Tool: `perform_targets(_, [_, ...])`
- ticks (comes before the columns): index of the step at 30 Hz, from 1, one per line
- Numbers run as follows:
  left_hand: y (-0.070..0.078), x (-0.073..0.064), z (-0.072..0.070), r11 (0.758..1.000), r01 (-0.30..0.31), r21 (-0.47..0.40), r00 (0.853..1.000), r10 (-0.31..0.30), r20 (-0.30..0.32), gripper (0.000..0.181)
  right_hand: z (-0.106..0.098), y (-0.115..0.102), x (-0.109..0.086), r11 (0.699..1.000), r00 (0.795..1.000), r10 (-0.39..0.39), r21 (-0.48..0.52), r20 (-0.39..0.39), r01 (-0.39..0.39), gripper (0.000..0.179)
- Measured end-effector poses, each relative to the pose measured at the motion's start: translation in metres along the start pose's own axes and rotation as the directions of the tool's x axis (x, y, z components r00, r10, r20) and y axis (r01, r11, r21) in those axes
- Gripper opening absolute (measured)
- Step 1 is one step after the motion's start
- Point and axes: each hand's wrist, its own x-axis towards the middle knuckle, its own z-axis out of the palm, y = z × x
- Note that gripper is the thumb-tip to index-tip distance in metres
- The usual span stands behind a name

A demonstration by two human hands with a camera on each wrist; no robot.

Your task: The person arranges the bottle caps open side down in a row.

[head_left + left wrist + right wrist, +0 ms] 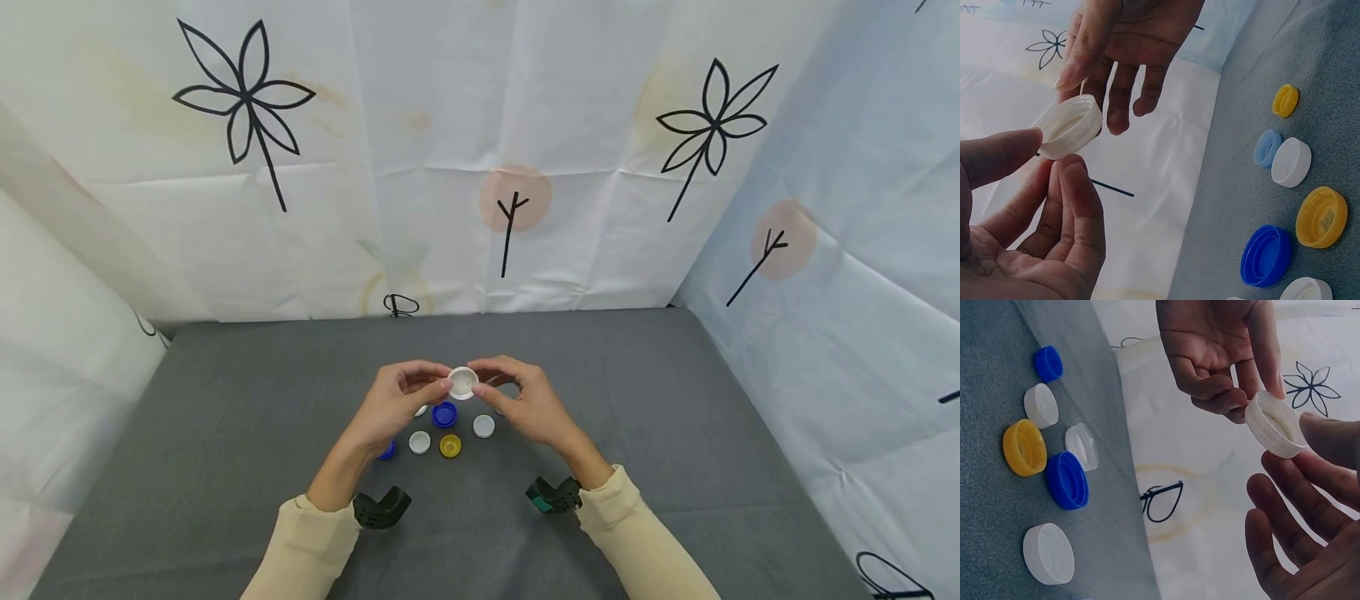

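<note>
A white ribbed bottle cap (463, 383) is held up over the table between both hands, its hollow inside turned toward the head camera. My left hand (401, 392) pinches one side of the cap's rim between thumb and fingers. On the opposite side, my right hand (528, 404) pinches the rim with its thumb in front and a finger behind. In the right wrist view, the other fingers of the right hand (1300, 525) spread loosely below the cap (1274, 427).
Below the hands, a blue cap (445, 414), a yellow cap (450, 446) and several white caps (483, 426) lie on the grey table (225, 417). A light blue cap (1267, 149) and a small yellow cap (1285, 100) lie further right. Patterned cloth (435, 125) encloses the table.
</note>
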Motion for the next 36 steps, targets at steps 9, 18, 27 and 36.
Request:
perform_targets(9, [0.0,0.0,0.0,0.999,-0.038,-0.021,0.999,0.038,0.006,0.027,-0.005,-0.021,0.002,0.997,0.999,0.032,0.071,-0.023,-0.03,0.019])
perform_targets(18, [0.003,0.0,0.0,0.996,0.061,-0.058,0.997,-0.059,0.04,0.033,-0.002,-0.02,0.002,0.999,0.997,-0.032,0.033,-0.076,0.034,0.015])
perform_targets(27, [0.003,0.002,0.001,0.988,0.11,-0.11,0.992,-0.103,0.074,0.038,-0.001,-0.003,0.004,0.992,0.99,-0.121,0.023,-0.072,0.123,0.019])
perform_targets(36, [0.003,-0.001,0.002,0.997,0.032,-0.063,0.999,-0.03,0.033,0.038,-0.002,0.024,0.002,0.995,0.999,-0.037,0.089,-0.01,0.037,0.028])
